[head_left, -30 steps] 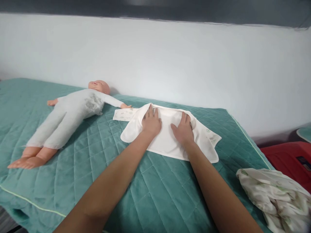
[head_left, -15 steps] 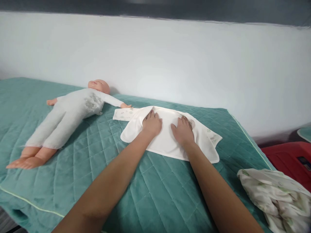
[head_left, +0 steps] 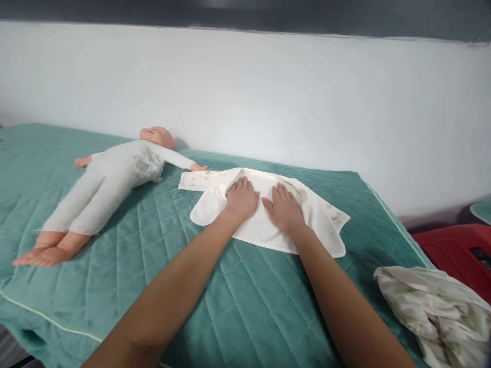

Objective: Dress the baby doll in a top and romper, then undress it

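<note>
A small white baby shirt [head_left: 264,235] lies spread on the green quilted cover, its front opened out and its patterned sleeves reaching to both sides. My left hand [head_left: 243,198] rests flat on the shirt's inner side, near the left front flap. Beside it, my right hand [head_left: 284,206] lies palm down on the same cloth, close to the right flap, fingers stretched out. A baby doll [head_left: 118,163] in a white suit lies on its back to the left, and its outstretched hand comes close to the shirt's left sleeve.
The green quilted cover [head_left: 161,276] runs back to a white wall [head_left: 268,102]. At the right front corner lies a crumpled white cloth with a green pattern [head_left: 433,306]. Past the right edge stands a red plastic object [head_left: 456,250].
Both hands have shifted slightly over the shirt, coming a little closer together and flattening out from under the flaps' edges. The shirt and doll keep their places.
</note>
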`<state>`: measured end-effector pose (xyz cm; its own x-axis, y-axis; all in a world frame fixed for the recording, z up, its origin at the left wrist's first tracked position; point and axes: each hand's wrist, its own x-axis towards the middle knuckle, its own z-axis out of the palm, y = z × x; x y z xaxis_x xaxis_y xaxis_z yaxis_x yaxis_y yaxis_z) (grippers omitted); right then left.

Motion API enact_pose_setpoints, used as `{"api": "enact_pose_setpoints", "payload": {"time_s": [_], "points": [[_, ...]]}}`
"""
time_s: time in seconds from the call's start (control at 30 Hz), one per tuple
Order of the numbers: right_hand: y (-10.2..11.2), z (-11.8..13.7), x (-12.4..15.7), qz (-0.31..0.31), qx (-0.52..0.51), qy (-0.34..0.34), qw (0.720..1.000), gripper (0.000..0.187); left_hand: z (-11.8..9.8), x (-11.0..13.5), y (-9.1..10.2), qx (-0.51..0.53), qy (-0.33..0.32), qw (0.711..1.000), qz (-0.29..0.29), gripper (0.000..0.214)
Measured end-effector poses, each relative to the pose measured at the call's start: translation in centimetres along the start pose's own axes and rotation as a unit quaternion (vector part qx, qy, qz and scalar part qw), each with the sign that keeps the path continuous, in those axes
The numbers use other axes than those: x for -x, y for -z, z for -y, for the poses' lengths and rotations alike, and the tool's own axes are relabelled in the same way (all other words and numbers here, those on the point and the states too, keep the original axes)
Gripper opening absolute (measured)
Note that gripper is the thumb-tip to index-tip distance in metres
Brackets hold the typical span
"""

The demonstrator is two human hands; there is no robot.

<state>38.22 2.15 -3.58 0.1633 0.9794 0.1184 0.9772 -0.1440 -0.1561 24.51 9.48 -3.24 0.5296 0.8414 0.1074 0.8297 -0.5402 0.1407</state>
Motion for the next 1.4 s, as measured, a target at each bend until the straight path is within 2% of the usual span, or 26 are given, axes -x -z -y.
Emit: {"api": "enact_pose_setpoints", "payload": {"time_s": [0.17, 0.37, 0.73, 1.07, 1.13, 1.27, 1.4], "points": [[0.1, 0.1, 0.4, 0.032, 0.011, 0.011, 0.999, 0.073, -0.6, 0.7, 0.0, -0.020, 0.030, 0.999, -0.010, 0.061], [0.4, 0.4, 1.2, 0.071, 0.022, 0.057, 0.996, 0.072, -1.2, 2.0, 0.6, -0.038, 0.057, 0.998, -0.011, 0.061], [2.0, 0.9, 2.4, 0.169, -0.002, 0.116, 0.979, 0.082, -0.1, 4.2, 0.7, -0.081, -0.001, 0.997, -0.018, 0.060], [2.8, 1.2, 3.0, 0.215, -0.042, 0.153, 0.964, 0.107, 0.5, 7.5, 0.6, -0.068, -0.017, 0.996, -0.055, 0.057], [3.0, 1.2, 3.0, 0.221, -0.054, 0.162, 0.960, 0.112, 0.6, 7.7, 0.8, -0.064, -0.022, 0.995, -0.068, 0.052], [3.3, 1.0, 3.2, 0.230, -0.073, 0.177, 0.954, 0.116, 0.8, 8.0, 1.9, -0.030, -0.077, 0.993, -0.085, 0.036], [3.4, 0.9, 3.2, 0.230, -0.079, 0.183, 0.953, 0.114, 0.4, 9.0, 2.8, -0.011, -0.076, 0.991, -0.113, 0.032]]}}
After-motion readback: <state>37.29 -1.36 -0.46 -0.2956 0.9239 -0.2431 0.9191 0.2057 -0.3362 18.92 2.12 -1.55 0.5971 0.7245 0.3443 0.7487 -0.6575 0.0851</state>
